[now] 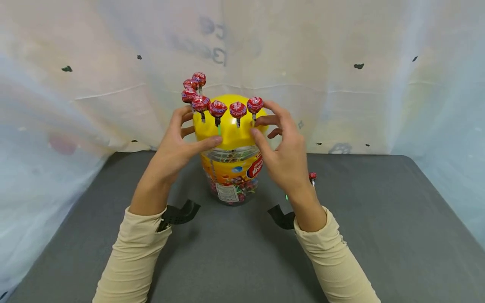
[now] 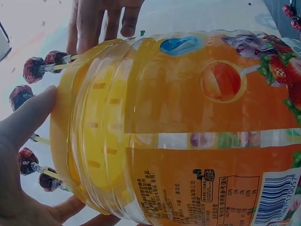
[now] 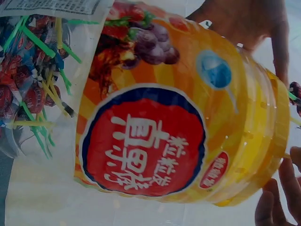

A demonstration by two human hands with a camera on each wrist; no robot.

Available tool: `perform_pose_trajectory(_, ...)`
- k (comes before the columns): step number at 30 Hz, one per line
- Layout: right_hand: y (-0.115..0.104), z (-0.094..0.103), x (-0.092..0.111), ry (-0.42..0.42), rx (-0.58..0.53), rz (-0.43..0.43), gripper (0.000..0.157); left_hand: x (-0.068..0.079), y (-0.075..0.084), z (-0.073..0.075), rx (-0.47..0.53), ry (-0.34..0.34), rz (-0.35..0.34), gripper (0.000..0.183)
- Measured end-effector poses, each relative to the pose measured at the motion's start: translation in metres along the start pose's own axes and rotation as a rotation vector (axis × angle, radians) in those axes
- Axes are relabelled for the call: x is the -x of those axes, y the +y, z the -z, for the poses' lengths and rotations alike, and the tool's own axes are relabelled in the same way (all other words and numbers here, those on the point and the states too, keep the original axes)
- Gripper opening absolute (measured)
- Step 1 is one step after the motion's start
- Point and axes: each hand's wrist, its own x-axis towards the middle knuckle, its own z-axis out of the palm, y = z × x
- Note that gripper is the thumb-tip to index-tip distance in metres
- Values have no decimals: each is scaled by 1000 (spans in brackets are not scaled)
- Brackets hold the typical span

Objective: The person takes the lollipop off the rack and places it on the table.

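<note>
A clear plastic candy jar point(image 1: 231, 172) with an orange printed label stands upright on the table under a domed yellow lid point(image 1: 231, 99). Several red-wrapped lollipops point(image 1: 217, 109) stick up from the lid along its left and front edge. My left hand point(image 1: 172, 145) holds the lid's left side, its thumb on the front and the other fingers behind. With thumb and fingers, my right hand point(image 1: 282, 147) pinches the stick of the rightmost lollipop point(image 1: 255, 104), at the lid's right front. Loose lollipops point(image 3: 35, 89) with green and yellow sticks show through the jar's clear lower part.
Partly hidden behind my right forearm, another lollipop point(image 1: 312, 176) lies on the dark grey table point(image 1: 235, 256). A light plastic sheet point(image 1: 288, 50) hangs behind the table and along both sides. Black straps point(image 1: 183, 212) stick out at my wrists.
</note>
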Motion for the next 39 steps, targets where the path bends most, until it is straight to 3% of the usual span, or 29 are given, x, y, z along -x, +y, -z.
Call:
perform_pose_trajectory(7, 3, 0, -1, 64, -4, 28, 56, 2, 2, -5, -20, 11, 14, 92)
perform_pose_trajectory(16, 2, 1, -2, 42, 57, 63, 52, 2, 1, -5, -39, 13, 22, 92)
perform_pose_trajectory(22, 1, -1, -6, 52, 39, 89, 53, 3, 1, -4, -35, 29, 23, 92)
perform_pose_trajectory(32, 1, 9, -8, 226, -98, 100, 44, -1, 4, -7, -61, 8, 33, 95)
perform_pose_trajectory(39, 7, 23, -2, 182, -22, 74, 44, -2, 3, -7, -62, -5, 46, 95)
